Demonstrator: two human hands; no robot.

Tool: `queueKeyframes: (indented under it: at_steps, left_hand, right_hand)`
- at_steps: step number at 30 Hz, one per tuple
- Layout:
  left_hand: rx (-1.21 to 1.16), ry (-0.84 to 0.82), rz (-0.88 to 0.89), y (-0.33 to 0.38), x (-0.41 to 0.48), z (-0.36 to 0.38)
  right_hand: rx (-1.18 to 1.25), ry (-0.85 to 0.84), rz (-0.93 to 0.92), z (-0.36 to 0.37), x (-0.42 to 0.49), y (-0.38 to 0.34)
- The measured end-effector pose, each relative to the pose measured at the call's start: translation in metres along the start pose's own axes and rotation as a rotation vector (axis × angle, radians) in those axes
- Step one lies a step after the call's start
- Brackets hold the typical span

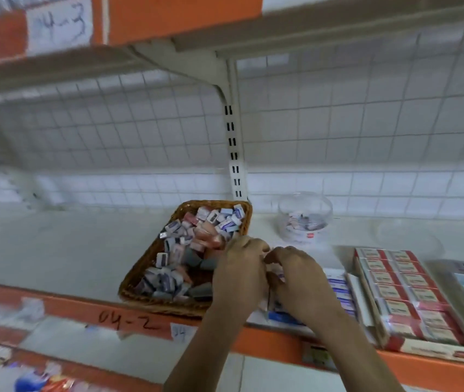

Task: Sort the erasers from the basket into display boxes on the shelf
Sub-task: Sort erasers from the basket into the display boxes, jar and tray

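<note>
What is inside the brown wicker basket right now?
A loose heap of small wrapped erasers: blue-white, pinkish, some grey. The left hand covers the near right corner of the brown wicker basket.

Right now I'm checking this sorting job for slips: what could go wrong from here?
1. The basket sits at the shelf's front lip, and the arm of the left hand crosses its near corner; a nudge might tip it off.
2. Its erasers are mixed kinds, so one could land in the wrong box: the blue display box beneath the right hand, or the red display box beside it.
</note>
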State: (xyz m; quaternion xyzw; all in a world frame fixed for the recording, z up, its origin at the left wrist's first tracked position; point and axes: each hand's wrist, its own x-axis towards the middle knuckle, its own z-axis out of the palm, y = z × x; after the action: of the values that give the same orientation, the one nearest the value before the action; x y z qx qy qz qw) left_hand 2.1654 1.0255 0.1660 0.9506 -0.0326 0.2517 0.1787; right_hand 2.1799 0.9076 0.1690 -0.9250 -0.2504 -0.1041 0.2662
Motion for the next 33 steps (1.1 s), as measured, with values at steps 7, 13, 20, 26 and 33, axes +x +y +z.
queueKeyframes:
  at_steps: [7, 13, 20, 26, 33]
  left_hand:
    - [0.233, -0.098, -0.234, -0.082, 0.005, -0.025]
    - [0.302, -0.147, -0.324, -0.114, 0.033, -0.03]
    - [0.281, -0.169, -0.236, -0.124, 0.08, -0.018]
    - [0.214, -0.287, -0.269, -0.15, 0.087, 0.015]
    - [0.084, -0.08, -0.284, -0.149, 0.088, 0.017]
  right_hand:
    - [0.075, -0.068, -0.113, 0.042, 0.041, -0.062]
    - [0.004, -0.191, 0.077, 0.074, 0.089, -0.07]
    - [-0.051, -0.134, 0.167, 0.084, 0.135, -0.057]
    - [-0.194, -0.164, 0.141, 0.086, 0.148, -0.054]
    - [-0.157, -0.133, 0.18, 0.092, 0.147, -0.05]
